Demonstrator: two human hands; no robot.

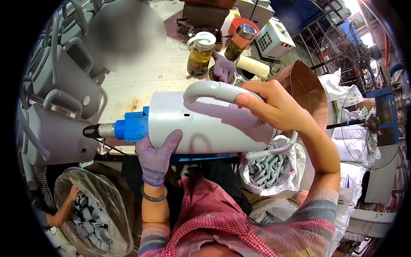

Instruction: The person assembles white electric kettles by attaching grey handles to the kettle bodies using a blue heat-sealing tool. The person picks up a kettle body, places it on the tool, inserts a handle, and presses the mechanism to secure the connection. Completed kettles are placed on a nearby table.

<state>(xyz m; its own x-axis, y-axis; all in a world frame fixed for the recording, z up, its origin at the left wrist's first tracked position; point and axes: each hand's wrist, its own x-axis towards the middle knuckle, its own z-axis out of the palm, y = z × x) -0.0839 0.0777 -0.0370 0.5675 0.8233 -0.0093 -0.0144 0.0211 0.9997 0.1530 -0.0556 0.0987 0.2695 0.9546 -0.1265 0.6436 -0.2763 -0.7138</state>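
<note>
A large light-grey jug body (pixel 205 124) lies on its side across the front of the table, a small dark hole in its wall. A blue block fixture (pixel 136 126) with a metal-and-black tip sits at its left end. My right hand (pixel 274 103), bare, is wrapped round the curved grey handle (pixel 214 91) on the jug's upper side. In a purple glove, my left hand (pixel 156 156) holds the jug's lower left end, its thumb lying up on the wall. The glove's other fingers are partly hidden behind the jug.
Several grey jugs (pixel 60 124) crowd the left. Behind stand a lidded jar (pixel 201 53), a tumbler (pixel 241 43) and a purple glove (pixel 223 67). A bag of grey handles (pixel 267 173) is at lower right. Another person's hand (pixel 73 192) reaches into a lined bag (pixel 115 205).
</note>
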